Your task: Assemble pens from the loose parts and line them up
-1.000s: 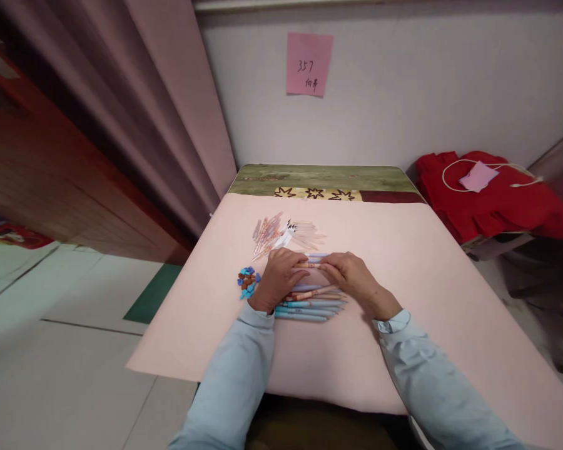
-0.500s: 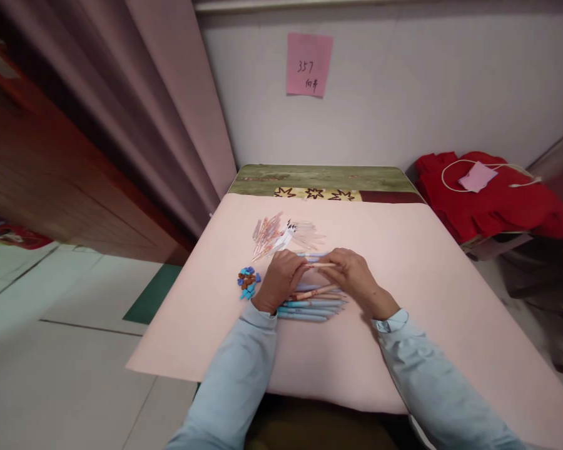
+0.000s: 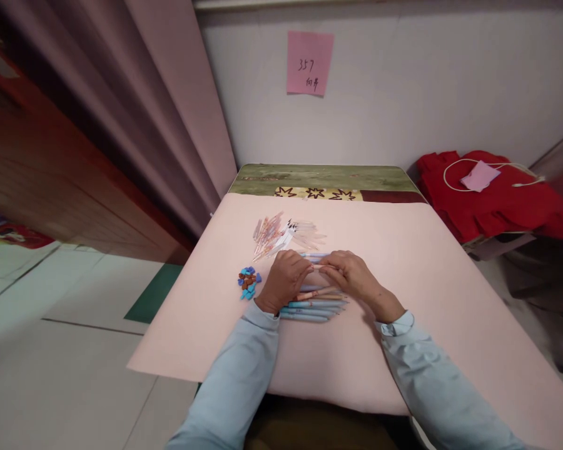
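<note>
My left hand (image 3: pixel 288 278) and my right hand (image 3: pixel 351 275) meet over the table, fingers pinched on the two ends of a slim pale pink pen (image 3: pixel 318 267). Most of its length is hidden by the fingers. Just beyond it lies a light blue pen (image 3: pixel 315 256), partly covered by my hands. Below them, several blue pens (image 3: pixel 312 310) and peach pens (image 3: pixel 319 294) lie side by side, pointed ends to the right. Left of my left hand is a small heap of blue and brown pieces (image 3: pixel 248 283), too small to name exactly.
Behind my hands lie a pile of pinkish slender parts (image 3: pixel 268 231) and thin whitish sticks (image 3: pixel 307 234), some with black ends. Pale pink paper (image 3: pixel 403 250) covers the table. A red cloth (image 3: pixel 497 200) with a cable is at the right, a curtain (image 3: pixel 169 94) at the left.
My hands have drawn closer together along the pale pink pen, and less of it shows between them. My left hand has shifted slightly right.
</note>
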The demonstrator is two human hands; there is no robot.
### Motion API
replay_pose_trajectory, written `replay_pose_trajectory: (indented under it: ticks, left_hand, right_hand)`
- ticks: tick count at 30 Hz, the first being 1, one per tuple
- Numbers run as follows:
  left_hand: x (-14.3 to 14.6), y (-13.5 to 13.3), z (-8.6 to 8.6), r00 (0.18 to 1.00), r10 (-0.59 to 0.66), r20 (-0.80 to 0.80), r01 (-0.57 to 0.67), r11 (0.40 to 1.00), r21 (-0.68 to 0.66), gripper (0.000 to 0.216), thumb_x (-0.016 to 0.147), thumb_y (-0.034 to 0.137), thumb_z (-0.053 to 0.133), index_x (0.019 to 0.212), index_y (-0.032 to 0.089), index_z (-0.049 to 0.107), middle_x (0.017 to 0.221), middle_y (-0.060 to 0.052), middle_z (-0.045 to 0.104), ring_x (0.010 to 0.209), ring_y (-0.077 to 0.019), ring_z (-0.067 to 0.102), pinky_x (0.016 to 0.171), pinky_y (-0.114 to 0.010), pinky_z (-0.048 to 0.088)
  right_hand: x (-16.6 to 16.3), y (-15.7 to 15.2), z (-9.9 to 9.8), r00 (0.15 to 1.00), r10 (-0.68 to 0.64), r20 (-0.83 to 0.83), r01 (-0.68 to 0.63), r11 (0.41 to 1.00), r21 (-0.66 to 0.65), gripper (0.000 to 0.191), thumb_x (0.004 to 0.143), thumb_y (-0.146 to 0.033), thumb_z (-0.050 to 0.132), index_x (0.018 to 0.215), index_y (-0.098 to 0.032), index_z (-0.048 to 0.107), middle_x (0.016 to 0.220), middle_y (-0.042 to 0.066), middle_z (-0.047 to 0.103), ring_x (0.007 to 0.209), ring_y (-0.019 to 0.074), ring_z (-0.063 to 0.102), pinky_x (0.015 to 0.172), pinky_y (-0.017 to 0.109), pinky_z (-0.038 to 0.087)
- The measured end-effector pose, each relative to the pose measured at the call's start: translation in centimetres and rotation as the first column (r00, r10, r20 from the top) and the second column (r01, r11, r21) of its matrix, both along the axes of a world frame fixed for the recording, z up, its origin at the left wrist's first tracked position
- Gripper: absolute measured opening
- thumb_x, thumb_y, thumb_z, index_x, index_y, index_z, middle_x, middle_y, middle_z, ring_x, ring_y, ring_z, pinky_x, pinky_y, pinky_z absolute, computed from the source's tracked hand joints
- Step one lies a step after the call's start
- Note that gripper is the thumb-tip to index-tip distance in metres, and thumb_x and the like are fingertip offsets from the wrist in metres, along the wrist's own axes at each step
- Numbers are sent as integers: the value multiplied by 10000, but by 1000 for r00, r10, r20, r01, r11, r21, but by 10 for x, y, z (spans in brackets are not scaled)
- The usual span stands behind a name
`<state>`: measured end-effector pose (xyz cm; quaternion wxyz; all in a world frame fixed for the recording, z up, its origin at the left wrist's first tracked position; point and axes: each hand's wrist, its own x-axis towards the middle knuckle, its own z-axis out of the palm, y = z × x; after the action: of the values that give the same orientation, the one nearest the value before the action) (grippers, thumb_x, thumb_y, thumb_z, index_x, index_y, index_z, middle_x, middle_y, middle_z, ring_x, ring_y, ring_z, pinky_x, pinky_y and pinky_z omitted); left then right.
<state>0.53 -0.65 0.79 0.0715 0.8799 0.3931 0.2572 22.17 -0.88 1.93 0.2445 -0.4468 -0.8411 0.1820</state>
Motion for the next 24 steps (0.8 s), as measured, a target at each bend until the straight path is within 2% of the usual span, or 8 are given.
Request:
replay_pose_trajectory:
  ticks: [3,6,10,12,15,19,22,24]
  left_hand:
    - [0,0,0,1000,21,13,-21,1000,-2,287,1013,311,393,887,206,629,863,-58,640,880,-213,521,863,-397,380]
    - [0,0,-1,999,34,28,-34,999,2,277,1015,315,396,908,208,629,858,-51,641,882,-209,526,863,-389,379]
    - [0,0,-1,999,23,28,-23,1000,0,271,1012,316,410,916,209,639,868,-49,650,897,-206,533,876,-387,377]
    - [-1,0,-1,999,21,28,-21,1000,-5,265,1009,313,418,926,210,647,871,-50,655,904,-208,537,878,-391,377]
    - [-3,1,-1,999,34,23,-34,999,-13,265,1007,318,422,933,212,654,863,-48,660,901,-211,540,877,-399,372]
    - [-4,1,-2,999,43,23,-42,999,-17,277,1014,332,411,938,213,650,857,-44,660,900,-207,539,886,-395,363]
    - [-4,1,-3,999,37,9,-37,999,-28,278,1014,330,410,942,219,654,864,-45,660,914,-210,536,888,-391,362]
    - [-4,2,-3,999,35,-3,-35,999,-36,276,1012,326,414,933,220,656,865,-45,659,921,-212,537,891,-391,362]
  right_hand:
    - [0,-1,1,998,-52,-32,54,994,95,192,935,-375,603,1013,-223,691,960,78,713,913,209,627,827,314,403]
    - [-1,-4,3,986,-165,-12,165,985,48,299,905,-448,632,1118,-240,660,906,49,721,814,202,632,761,298,394]
    - [-1,-4,4,974,-208,92,214,975,-57,363,998,-435,457,801,-238,689,685,17,689,626,170,585,644,279,331]
    - [-1,-4,3,981,-187,44,189,981,-42,328,975,-410,504,749,-228,657,715,15,693,666,165,593,672,273,343]
    - [-1,-4,3,985,-163,-46,165,985,42,169,902,-387,610,878,-223,642,859,29,708,794,181,610,744,274,375]
    - [1,-5,1,974,-225,12,226,974,-20,282,890,-468,616,1060,-247,659,856,23,720,728,184,618,663,269,370]
    - [3,-4,0,964,-237,116,251,960,-123,355,984,-465,456,849,-257,710,687,9,695,614,169,590,589,268,316]
    - [3,-3,0,973,-209,98,220,967,-126,356,975,-439,479,766,-245,691,676,6,686,611,160,580,589,266,313]
